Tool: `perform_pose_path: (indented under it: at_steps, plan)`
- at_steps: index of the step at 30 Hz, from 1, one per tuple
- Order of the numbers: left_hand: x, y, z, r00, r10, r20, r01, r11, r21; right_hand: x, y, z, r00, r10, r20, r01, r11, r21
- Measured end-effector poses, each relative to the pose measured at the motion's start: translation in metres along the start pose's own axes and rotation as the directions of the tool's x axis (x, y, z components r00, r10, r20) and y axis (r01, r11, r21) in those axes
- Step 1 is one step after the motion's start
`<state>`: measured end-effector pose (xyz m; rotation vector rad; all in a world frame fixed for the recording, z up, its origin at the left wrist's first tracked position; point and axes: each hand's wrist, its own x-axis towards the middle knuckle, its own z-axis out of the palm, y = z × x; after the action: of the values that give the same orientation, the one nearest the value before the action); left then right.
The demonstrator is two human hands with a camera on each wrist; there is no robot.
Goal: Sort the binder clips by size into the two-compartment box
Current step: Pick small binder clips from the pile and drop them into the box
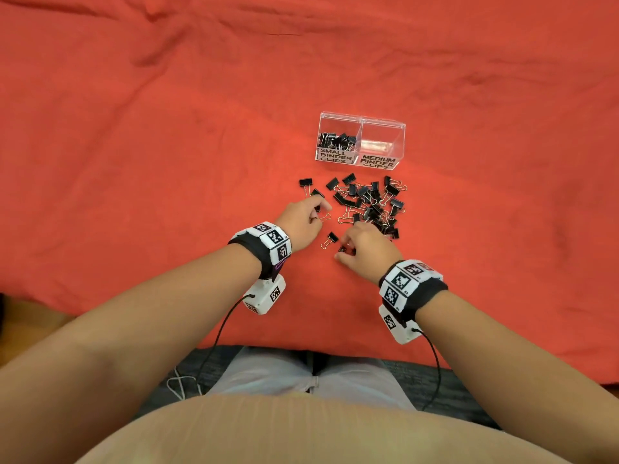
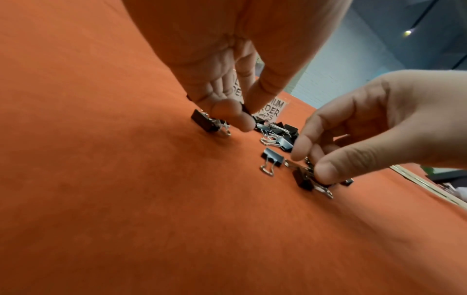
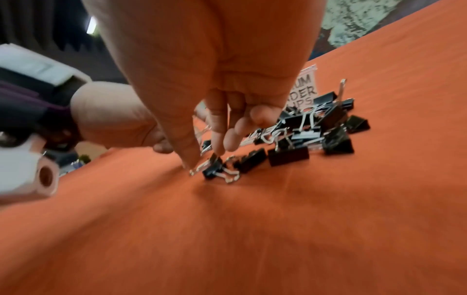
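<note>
A clear two-compartment box [image 1: 360,123] stands on the red cloth. Its left side, labelled SMALL BINDER CLIPS, holds several black clips [image 1: 336,139]; the right side, labelled MEDIUM, looks empty. A loose pile of black binder clips [image 1: 371,202] lies in front of the box. At the pile's left edge my left hand [image 1: 320,211] pinches a clip [image 2: 247,110] between thumb and fingertip, with another clip [image 2: 204,121] lying beside it. My right hand [image 1: 343,251] pinches a clip [image 3: 213,168] at the pile's near edge, low on the cloth. One more clip [image 1: 330,239] lies between the hands.
Red cloth [image 1: 167,145] covers the whole table, wrinkled toward the back. Its near edge [image 1: 301,346] runs just above my lap. The left wrist camera unit [image 3: 27,179] hangs close to the right hand.
</note>
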<state>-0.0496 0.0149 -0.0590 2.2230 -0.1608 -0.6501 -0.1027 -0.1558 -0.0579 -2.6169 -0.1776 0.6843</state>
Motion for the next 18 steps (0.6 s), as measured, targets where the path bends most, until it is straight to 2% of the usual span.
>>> perform_pose_path:
  at_steps: [4,7,10,12,15,18]
  plan:
    - [-0.002,0.002,0.008,0.998,0.058,0.035,-0.061,0.992,0.109,-0.003,-0.001,0.010,0.999,0.042,-0.027,-0.043,0.999,-0.010]
    - [-0.004,0.005,0.013,0.998,0.040,0.054,-0.049,0.983,0.176,-0.004,0.003,0.008,0.994,0.067,-0.088,-0.054,0.987,0.148]
    - [-0.005,0.007,0.021,0.996,0.030,0.088,-0.052,0.964,0.262,-0.005,0.011,-0.007,0.961,0.220,-0.169,-0.134,0.903,0.409]
    - [-0.005,0.007,0.025,0.992,0.023,0.126,-0.067,0.933,0.353,-0.003,0.019,-0.022,0.937,0.309,-0.162,-0.180,0.826,0.534]
    - [-0.006,0.009,0.029,0.990,0.032,0.139,-0.092,0.888,0.450,0.001,0.030,-0.047,0.922,0.362,-0.139,-0.202,0.754,0.625]
    - [-0.006,0.009,0.030,0.988,0.058,0.142,-0.119,0.872,0.475,0.012,0.032,-0.071,0.921,0.361,-0.150,-0.181,0.733,0.656]
